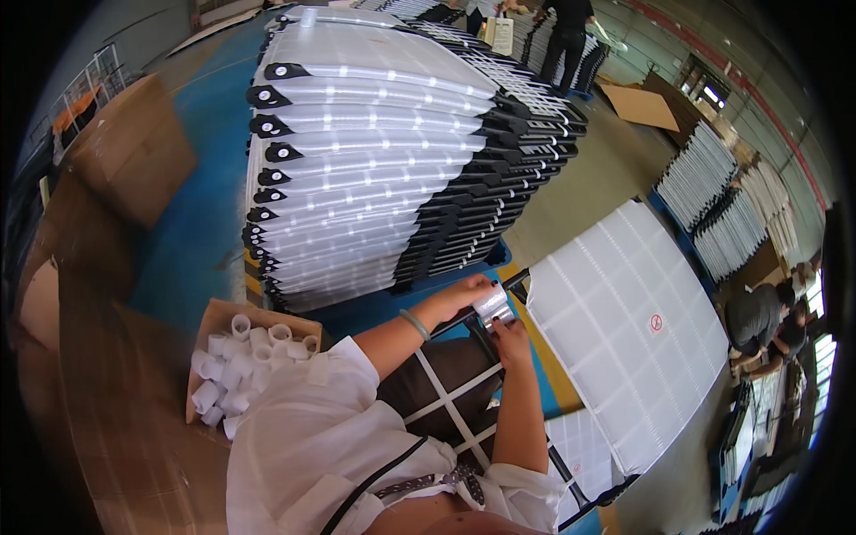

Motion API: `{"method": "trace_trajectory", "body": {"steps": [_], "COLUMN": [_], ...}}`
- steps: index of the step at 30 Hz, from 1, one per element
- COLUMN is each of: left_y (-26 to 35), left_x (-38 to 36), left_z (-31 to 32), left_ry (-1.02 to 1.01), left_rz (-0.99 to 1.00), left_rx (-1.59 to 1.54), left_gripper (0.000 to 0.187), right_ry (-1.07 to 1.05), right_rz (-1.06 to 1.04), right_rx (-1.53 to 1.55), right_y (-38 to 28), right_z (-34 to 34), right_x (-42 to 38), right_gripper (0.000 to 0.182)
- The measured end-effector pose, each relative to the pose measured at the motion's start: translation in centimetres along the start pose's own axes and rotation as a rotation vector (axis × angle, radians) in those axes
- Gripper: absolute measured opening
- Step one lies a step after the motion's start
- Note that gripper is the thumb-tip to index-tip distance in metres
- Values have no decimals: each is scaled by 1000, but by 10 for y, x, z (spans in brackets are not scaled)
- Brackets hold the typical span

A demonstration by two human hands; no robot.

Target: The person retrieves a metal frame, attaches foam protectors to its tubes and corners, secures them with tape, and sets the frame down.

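Observation:
A short, shiny roll of clear film (491, 304) sits between my two hands, over a black tube of the frame on my lap. My left hand (467, 293), below a pale bangle, has its fingers closed around the roll's upper left part. From the other side, my right hand (511, 342) pinches the lower edge of the film. The frame carries white crossed straps (443, 392) over my dark clothing. A white padded panel (629, 325) with a red round mark joins the frame just right of my hands.
Folded white panels with black frames (366, 152) form a tall stack ahead. An open carton (209, 318) of white plastic tubes (250, 357) stands at my left. Other people (566, 36) are at the back and far right, near more stacks (700, 183).

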State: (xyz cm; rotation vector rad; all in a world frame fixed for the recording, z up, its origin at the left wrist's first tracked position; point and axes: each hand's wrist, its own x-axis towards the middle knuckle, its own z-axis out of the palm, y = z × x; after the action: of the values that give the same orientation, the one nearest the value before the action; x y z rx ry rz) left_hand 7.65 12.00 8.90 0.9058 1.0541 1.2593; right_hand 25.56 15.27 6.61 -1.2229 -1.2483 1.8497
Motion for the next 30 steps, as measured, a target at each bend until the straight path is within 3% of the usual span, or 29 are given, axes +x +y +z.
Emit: {"method": "trace_trajectory", "body": {"steps": [2,4,5,6,7,8,10,11,13,15,16,19,20,21,22,24,27,30], "left_y": [-6,-20,-21,-32,-25,-29,-16,-38,-48,-38,-36,-50,-54,-52,-60,-53,-61,-70], "left_x": [0,1,3,8,7,10,7,17,23,15,15,22,26,25,27,26,31,38], "left_z": [-2,-1,-1,-10,-7,-11,-1,-19,-33,-25,-27,-41,-49,-44,-49,-47,-72,-103], "left_ry": [-48,-46,-6,-59,75,148,201,48,-106,-120,-191,-80,-157,51,115,169,93,-31], "left_rz": [1,137,119,223,-32,-102,-158,-136,-387,-407,-407,-324,-257,-250,-201,-152,-139,-116], "left_rx": [-36,-87,-116,-113,-185,-249,-126,-107,-160,-237,-277,-360,-399,-420,-364,-317,-357,-442], "left_gripper": [36,36,27,21,21,21,24,29,39,46,49,48,46,43,42,37,39,41], "right_ry": [-42,-30,-7,-4,39,-19,122,130,143,216,223,110,60,15,-3,57,-16,156], "right_rz": [-30,-45,-42,-79,-81,-135,-221,-240,-210,-209,-209,-316,-396,-479,-418,-597,-367,-479], "right_rx": [-10,-59,-105,-112,-166,-122,-352,-415,-467,-507,-618,-452,-385,-318,-323,-343,-219,-274], "right_y": [3,11,16,13,12,8,22,25,14,22,-2,4,14,22,14,21,-19,-34], "right_z": [-2,-6,-7,-4,-3,-2,1,0,6,7,12,14,15,15,18,24,26,39], "right_x": [5,11,17,13,12,10,23,27,21,30,8,12,22,32,28,31,-4,-18], "right_gripper": [35,30,28,26,28,30,31,34,43,51,57,66,67,68,67,57,44,60]}}
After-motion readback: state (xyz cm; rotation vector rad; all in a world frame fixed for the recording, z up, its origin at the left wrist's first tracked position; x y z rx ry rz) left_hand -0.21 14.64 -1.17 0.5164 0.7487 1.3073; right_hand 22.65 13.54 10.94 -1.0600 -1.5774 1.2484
